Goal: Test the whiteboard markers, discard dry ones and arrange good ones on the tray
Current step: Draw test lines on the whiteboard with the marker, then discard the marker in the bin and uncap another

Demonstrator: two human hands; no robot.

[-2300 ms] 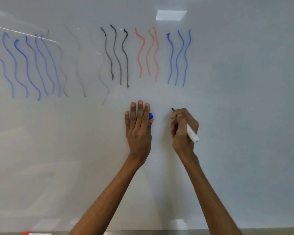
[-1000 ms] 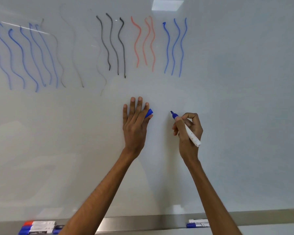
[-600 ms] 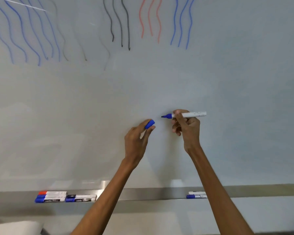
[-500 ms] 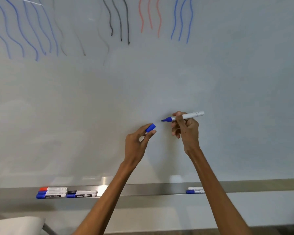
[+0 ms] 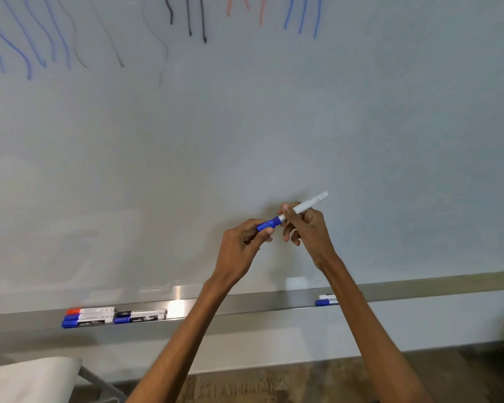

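The left hand (image 5: 239, 242) pinches the blue cap (image 5: 266, 226) between thumb and curled fingers (image 5: 269, 231). The right hand (image 5: 309, 228) grips the marker (image 5: 307, 205) around its white barrel. The cap sits over the marker's front end, and the barrel's free end points to 2 o'clock. Both are held in the air before the whiteboard (image 5: 274, 126), above the tray (image 5: 245, 308).

The step in hand seems to be closing the marker. To do it well, the left hand should push the cap straight along the barrel while the right hand holds firm, until the cap seats fully; a tilted push may leave it loose.

From the hands, five markers (image 5: 99, 317) lie on the tray at 8 o'clock. One more, a blue marker (image 5: 326, 299), lies at 5 o'clock, partly behind the right forearm.

The tip is hidden inside the cap, so one cannot tell if it is fully closed. The test lines (image 5: 300, 16) at 12 o'clock are cut off by the frame. A white thing (image 5: 26, 379) at 7 o'clock is cut off and unclear.
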